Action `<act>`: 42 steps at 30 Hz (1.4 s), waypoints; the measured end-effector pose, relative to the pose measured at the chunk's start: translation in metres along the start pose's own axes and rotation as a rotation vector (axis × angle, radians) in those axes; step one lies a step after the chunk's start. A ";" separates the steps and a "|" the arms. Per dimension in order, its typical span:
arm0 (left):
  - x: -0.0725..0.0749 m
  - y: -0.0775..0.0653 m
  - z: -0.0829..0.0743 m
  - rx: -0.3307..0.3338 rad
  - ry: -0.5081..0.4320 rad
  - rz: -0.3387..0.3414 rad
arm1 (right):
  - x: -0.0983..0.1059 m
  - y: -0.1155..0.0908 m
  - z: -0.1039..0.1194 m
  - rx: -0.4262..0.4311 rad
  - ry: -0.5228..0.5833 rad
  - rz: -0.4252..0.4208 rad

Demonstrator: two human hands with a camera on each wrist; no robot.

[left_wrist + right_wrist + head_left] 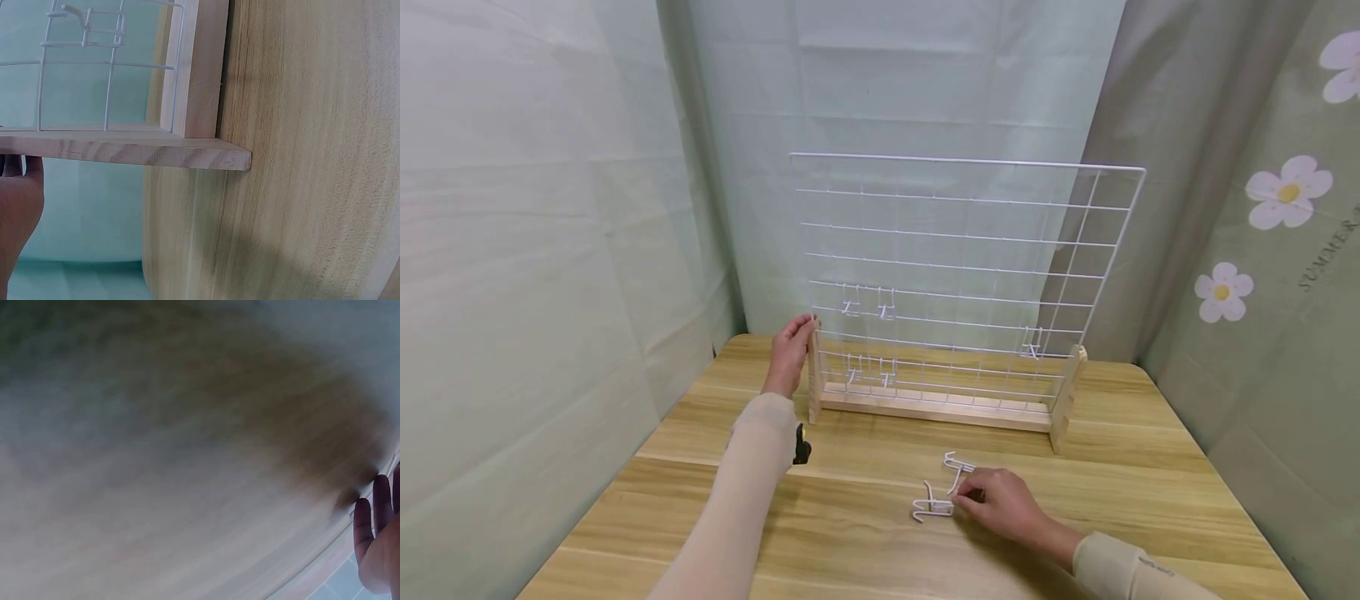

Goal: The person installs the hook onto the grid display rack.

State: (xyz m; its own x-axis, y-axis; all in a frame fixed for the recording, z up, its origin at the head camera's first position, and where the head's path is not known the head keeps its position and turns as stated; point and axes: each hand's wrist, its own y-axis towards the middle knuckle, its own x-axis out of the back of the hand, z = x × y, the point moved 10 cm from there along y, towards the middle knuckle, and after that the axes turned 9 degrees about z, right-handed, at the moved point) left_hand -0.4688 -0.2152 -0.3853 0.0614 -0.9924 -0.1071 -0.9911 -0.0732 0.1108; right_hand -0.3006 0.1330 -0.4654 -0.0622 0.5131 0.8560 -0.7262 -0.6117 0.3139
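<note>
A white wire grid panel [970,237] stands upright in a wooden base [936,406]. My left hand [788,354] grips the top of its left wooden side post [815,375]; in the left wrist view, the fingers reach behind that post [156,154]. On the table in front lie two white wire hooks. My right hand [1003,504] has its thumb and forefinger at the right end of the nearer hook [931,507], pinching it. The farther hook [957,467] lies just beyond the knuckles. Blur fills the right wrist view, where only some fingers [381,503] show.
Several hooks hang on the grid: an upper left pair [886,307], a lower left pair [887,375] and one at the right [1032,346]. The wood-grain table [850,533] is bordered by pale curtains [587,208], with printed flowers [1222,292] on the right.
</note>
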 end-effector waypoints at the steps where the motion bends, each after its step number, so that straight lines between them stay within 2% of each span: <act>1: 0.000 0.000 0.000 0.001 -0.002 -0.001 | -0.001 0.000 0.000 -0.004 0.000 0.010; 11: -0.001 0.001 -0.002 -0.007 -0.020 0.001 | -0.010 0.003 0.009 -0.015 0.030 0.070; 18: -0.010 -0.016 -0.022 0.027 -0.030 0.037 | -0.013 0.006 0.016 0.008 0.059 0.064; 21: -0.011 -0.017 -0.024 0.021 -0.023 0.038 | -0.014 0.009 0.014 -0.001 0.086 0.053; 28: -0.002 0.001 -0.004 -0.003 -0.039 0.009 | -0.019 0.015 0.012 0.012 0.252 0.075; 31: -0.001 0.002 -0.003 -0.004 -0.021 0.001 | -0.023 0.017 0.009 -0.006 0.293 0.095; 42: -0.010 -0.015 -0.022 0.035 -0.022 0.028 | -0.032 0.016 0.010 -0.032 0.320 0.139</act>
State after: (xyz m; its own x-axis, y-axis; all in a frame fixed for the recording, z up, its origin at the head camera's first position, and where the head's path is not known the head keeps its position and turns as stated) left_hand -0.4516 -0.2063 -0.3641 0.0313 -0.9915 -0.1261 -0.9959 -0.0416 0.0798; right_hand -0.3037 0.1007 -0.4834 -0.3698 0.5918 0.7163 -0.7165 -0.6724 0.1857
